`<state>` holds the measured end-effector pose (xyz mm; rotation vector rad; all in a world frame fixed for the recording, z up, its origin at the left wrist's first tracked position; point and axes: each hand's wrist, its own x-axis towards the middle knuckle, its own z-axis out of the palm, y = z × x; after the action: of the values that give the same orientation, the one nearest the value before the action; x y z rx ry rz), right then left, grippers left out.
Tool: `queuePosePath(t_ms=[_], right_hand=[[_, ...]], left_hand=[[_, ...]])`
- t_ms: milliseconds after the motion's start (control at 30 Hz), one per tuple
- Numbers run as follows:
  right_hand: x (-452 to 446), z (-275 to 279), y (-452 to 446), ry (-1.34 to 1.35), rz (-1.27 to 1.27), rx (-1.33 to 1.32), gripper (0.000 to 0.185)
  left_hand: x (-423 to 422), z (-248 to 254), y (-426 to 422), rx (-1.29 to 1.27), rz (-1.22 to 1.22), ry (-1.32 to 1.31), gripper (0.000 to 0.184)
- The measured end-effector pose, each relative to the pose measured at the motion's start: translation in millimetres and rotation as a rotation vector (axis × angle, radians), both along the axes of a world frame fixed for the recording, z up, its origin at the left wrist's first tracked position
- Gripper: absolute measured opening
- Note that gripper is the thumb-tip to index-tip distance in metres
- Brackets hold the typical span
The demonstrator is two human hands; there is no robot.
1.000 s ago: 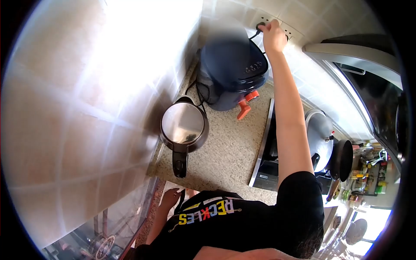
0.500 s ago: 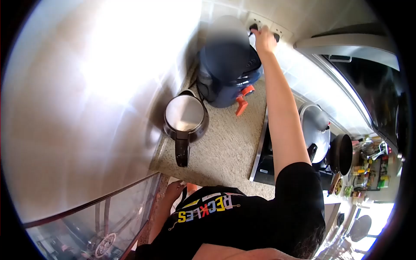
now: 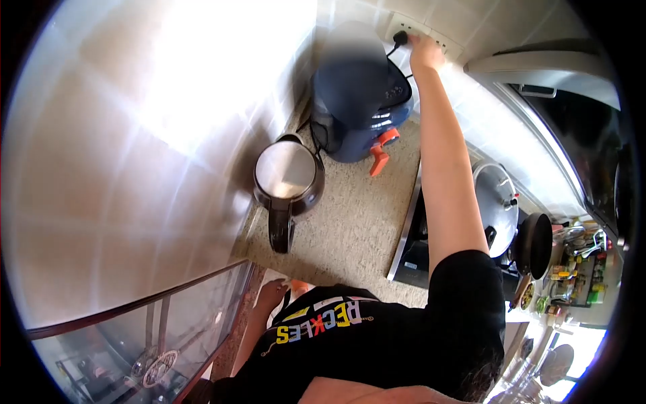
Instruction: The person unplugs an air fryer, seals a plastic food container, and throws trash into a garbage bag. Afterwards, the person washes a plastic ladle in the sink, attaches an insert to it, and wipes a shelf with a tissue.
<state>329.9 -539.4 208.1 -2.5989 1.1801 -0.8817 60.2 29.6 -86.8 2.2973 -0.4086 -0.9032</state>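
A pale tiled wall (image 3: 134,222) is rising along the left, and a speckled counter (image 3: 350,222) is running beside it. Toward the back of the counter a blue appliance (image 3: 353,101) is standing, its orange handle (image 3: 380,161) facing the person and its upper part blurring. A black stove (image 3: 416,249) is lying to the right, partly hidden by the forearm, with a lidded metal pot (image 3: 494,202) and a dark pan (image 3: 535,246) sitting there. A kettle (image 3: 286,172) is standing near the wall, its black handle pointing toward the person. The wall sockets (image 3: 408,25) are showing behind the blue appliance. The right hand (image 3: 427,55) is reaching across them, fingers bending, the fingertips meeting or nearly meeting a black plug (image 3: 400,38) at the left socket; whether they are gripping anything is impossible to tell. The left hand (image 3: 272,293) is hanging low beyond the counter's near edge, fingers loosely curling, any hold unclear.
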Motion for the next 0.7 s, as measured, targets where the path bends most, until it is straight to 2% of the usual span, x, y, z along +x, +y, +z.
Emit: queuePosePath(t_ms=[33,67,200,267,300,333,400,467,533,567,600,667,700], right_hand=[[1,-1,-2,0.023,-0.015,0.014,0.040],[1,0,-4,0.043,-0.031,0.026,0.041],[4,1,-11,-0.003,-0.048,0.076,0.045],[-5,2,-17,0.112,0.057,0.217,0.038],[-9,-8,-3,-0.076,-0.030,0.061,0.033],[-17,-10,4,-0.073,0.004,-0.027,0.038],[-54,-17,50,-0.523,0.080,0.111,0.020],[-84,-41,76,-0.678,0.086,0.103,0.026],[-124,-69,124,-0.946,0.094,0.257,0.017],[-138,-91,141,-1.016,0.086,0.377,0.014],[-166,-86,176,-1.010,0.083,0.606,0.014],[-172,-168,174,-0.892,0.066,0.403,0.017],[-180,-178,177,-0.902,0.057,0.403,0.017]], left_hand=[[6,24,-6,0.020,-0.036,-0.017,0.035],[7,23,-1,0.033,-0.045,-0.013,0.035],[-15,-11,28,-0.108,0.098,-0.123,0.034],[-30,-19,40,-0.175,0.138,-0.131,0.033],[-35,-24,46,-0.154,0.153,-0.120,0.033],[-40,-26,51,-0.129,0.168,-0.112,0.032],[-45,-25,54,-0.107,0.128,-0.139,0.031],[-45,-10,50,-0.055,0.093,-0.121,0.031],[-38,-23,53,-0.112,0.031,-0.202,0.031],[-34,-20,50,-0.124,0.043,-0.206,0.031],[-32,-17,48,-0.133,0.053,-0.207,0.031],[-32,-12,45,-0.123,0.050,-0.171,0.031],[-32,-10,42,-0.117,0.054,-0.127,0.030]])
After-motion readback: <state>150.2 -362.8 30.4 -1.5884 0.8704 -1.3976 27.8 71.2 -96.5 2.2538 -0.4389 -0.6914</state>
